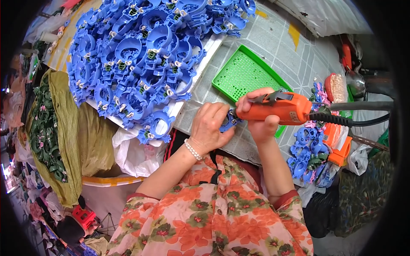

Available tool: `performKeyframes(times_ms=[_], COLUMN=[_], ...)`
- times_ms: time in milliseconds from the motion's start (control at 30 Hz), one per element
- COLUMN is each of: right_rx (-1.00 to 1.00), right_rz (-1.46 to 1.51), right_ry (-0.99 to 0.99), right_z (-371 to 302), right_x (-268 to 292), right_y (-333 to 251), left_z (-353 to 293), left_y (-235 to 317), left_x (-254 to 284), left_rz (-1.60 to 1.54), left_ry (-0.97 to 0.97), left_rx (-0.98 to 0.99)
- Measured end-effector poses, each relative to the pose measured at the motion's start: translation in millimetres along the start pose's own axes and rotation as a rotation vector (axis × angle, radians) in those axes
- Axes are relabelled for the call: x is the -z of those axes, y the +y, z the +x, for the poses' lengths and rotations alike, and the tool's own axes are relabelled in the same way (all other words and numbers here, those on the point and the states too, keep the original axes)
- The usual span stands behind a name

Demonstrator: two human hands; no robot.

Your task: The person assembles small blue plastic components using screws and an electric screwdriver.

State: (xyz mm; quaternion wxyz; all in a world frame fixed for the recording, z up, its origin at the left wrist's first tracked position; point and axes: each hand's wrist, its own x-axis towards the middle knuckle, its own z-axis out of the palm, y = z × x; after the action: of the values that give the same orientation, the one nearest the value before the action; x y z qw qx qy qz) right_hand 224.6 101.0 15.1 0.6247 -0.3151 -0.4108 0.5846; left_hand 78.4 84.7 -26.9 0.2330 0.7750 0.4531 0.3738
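My left hand (207, 127) is closed on a small blue plastic part (231, 120) at the table's near edge, a bracelet of white beads on its wrist. Most of that part is hidden behind the fingers. My right hand (260, 129) grips an orange electric screwdriver (290, 109) with a black cord, held level, its front end pointing left at the blue part. Whether the tip touches the part is hidden. Just beyond both hands lies a shallow green perforated tray (268, 67) with a few tiny dark bits in it.
A large heap of blue plastic parts (128, 49) with ring openings covers a white board at the far left. An olive sack (68, 106) of dark green parts stands at the left. More blue parts (303, 147) and orange tools (340, 151) lie at the right, near the cord.
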Motion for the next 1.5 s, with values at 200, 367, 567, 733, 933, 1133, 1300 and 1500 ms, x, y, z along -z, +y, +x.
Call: performKeyframes(times_ms=[200, 367, 567, 733, 933, 1133, 1300, 1500], right_rx=[0.154, 0.16, 0.237, 0.227, 0.235, 0.228, 0.237, 0.212], right_rz=[-0.139, -0.13, -0.126, -0.122, -0.125, -0.127, -0.127, -0.204], right_ry=[0.015, 0.071, 0.129, 0.127, 0.135, 0.125, 0.124, 0.158], right_z=[14.1, 35.4, 43.3, 45.8, 46.0, 46.7, 46.8, 41.6], right_x=[7.0, 19.1, 23.5, 26.8, 27.2, 27.0, 29.5, 24.8], right_y=[-18.7, -4.3, 4.1, 5.4, 6.1, 7.7, 9.5, -7.2], left_z=[-0.2, 3.4, 4.5, 4.8, 4.1, 3.9, 3.3, 1.8], left_y=[-1.1, -3.3, -3.1, -2.8, -2.9, -2.6, -2.3, -3.5], left_x=[0.7, 1.3, 1.7, 1.7, 1.5, 2.0, 1.8, -0.7], left_rz=[0.017, -0.016, -0.018, -0.016, -0.019, -0.02, -0.022, -0.033], left_ry=[0.014, -0.031, -0.035, -0.04, -0.04, -0.04, -0.035, -0.014], left_rx=[-0.009, -0.002, 0.01, 0.011, 0.011, 0.011, 0.005, -0.003])
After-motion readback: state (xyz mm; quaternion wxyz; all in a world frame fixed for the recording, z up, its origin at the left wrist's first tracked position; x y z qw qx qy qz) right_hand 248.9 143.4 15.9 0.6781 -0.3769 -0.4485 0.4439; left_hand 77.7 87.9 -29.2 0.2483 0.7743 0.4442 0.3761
